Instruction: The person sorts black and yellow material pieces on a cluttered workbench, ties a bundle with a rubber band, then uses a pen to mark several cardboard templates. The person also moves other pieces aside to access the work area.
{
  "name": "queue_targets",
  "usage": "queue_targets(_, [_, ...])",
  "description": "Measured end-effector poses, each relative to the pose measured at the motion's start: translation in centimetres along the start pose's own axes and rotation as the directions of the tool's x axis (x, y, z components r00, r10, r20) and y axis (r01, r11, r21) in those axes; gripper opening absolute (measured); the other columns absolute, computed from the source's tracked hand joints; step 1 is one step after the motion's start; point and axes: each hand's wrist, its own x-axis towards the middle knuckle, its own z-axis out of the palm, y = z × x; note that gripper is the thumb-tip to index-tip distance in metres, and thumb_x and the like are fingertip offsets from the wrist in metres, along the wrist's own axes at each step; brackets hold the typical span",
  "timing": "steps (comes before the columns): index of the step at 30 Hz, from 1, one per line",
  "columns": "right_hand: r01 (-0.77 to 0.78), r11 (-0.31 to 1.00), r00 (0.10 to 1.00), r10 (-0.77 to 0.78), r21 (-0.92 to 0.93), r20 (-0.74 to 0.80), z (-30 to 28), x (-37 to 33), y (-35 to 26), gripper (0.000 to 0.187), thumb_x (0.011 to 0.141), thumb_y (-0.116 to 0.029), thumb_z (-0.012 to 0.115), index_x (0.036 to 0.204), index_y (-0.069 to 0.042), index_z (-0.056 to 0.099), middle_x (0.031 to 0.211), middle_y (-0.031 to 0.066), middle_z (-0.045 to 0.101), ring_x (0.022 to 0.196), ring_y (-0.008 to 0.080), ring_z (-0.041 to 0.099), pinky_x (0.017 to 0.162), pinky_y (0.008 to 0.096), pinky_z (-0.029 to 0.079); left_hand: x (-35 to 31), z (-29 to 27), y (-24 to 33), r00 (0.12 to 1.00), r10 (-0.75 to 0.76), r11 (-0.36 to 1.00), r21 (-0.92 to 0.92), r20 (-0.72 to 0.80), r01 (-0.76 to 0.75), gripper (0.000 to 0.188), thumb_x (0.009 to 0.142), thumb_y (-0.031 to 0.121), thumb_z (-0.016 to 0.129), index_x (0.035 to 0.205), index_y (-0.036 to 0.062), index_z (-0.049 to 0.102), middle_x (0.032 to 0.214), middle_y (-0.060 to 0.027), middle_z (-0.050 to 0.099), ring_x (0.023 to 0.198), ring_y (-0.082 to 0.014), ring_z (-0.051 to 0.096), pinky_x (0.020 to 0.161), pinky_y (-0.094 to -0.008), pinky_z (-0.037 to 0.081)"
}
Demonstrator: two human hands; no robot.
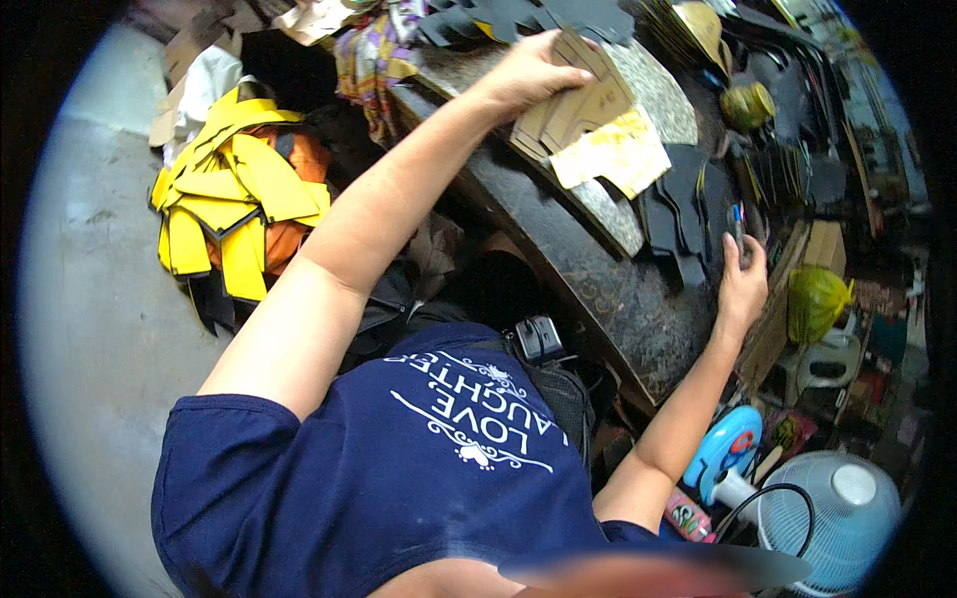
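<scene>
My left hand (pixel 538 78) reaches to the far side of the workbench (pixel 618 309), its thumb pressed over brown cardboard pattern pieces (pixel 588 108). They rest partly over a speckled stone slab (pixel 663 95). A crumpled yellow-and-white sheet (pixel 620 154) lies against their near edge. At the right, my right hand (pixel 743 284) is closed around a slim pen (pixel 737 221) with a blue tip, held upright. Between the slab and that hand lie dark cut pieces (pixel 680 214), stacked and curved at the edges.
Yellow cut strips (pixel 224 189) pile up beside the bench at left. Further back right stand a greenish-yellow roll (pixel 746 106) and stacked dark pieces (pixel 773 177). A yellow plastic bag (pixel 817 302), a fan (pixel 832 513) and a blue round stool top (pixel 726 448) are at right.
</scene>
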Motion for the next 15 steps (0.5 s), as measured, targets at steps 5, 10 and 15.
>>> queue_targets(5, [0.266,0.877,0.958,-0.286,0.399,-0.012,0.0,0.6,-5.9,0.040,0.087,-0.036,0.071,0.113,-0.006,0.067,0.096,0.0084,0.062,0.085,0.0223,0.064,0.074,0.0337,0.049,-0.2,0.1,0.5,1.000,-0.008,0.991,-0.136,0.028,0.011,0.037,0.086,0.009,0.071,0.120,0.0037,0.060,0.107,-0.0067,0.068,0.095,-0.0133,0.064,0.087,-0.0304,0.054])
queue_targets(10, [0.552,0.833,0.820,-0.548,0.027,0.166,1.4,0.3,-11.0,0.055,0.080,-0.054,0.069,0.118,-0.014,0.066,0.106,0.0082,0.062,0.091,0.0316,0.065,0.081,0.0405,0.050,-0.2,0.2,0.4,0.999,-0.028,0.978,-0.204,0.042,0.036,0.037,0.086,0.009,0.071,0.121,0.0038,0.060,0.108,-0.0067,0.068,0.096,-0.0139,0.065,0.087,-0.0309,0.054])
queue_targets(15, [0.171,0.876,0.827,-0.376,0.451,0.418,3.3,1.4,-13.3,0.032,0.079,-0.025,0.080,0.092,-0.003,0.061,0.083,0.0005,0.059,0.076,0.0113,0.057,0.070,0.0272,0.046,0.6,-0.4,0.2,0.996,-0.003,0.912,-0.407,0.094,0.041,0.032,0.090,0.007,0.054,0.121,0.0037,0.061,0.111,-0.0103,0.065,0.099,-0.0161,0.063,0.090,-0.0319,0.052])
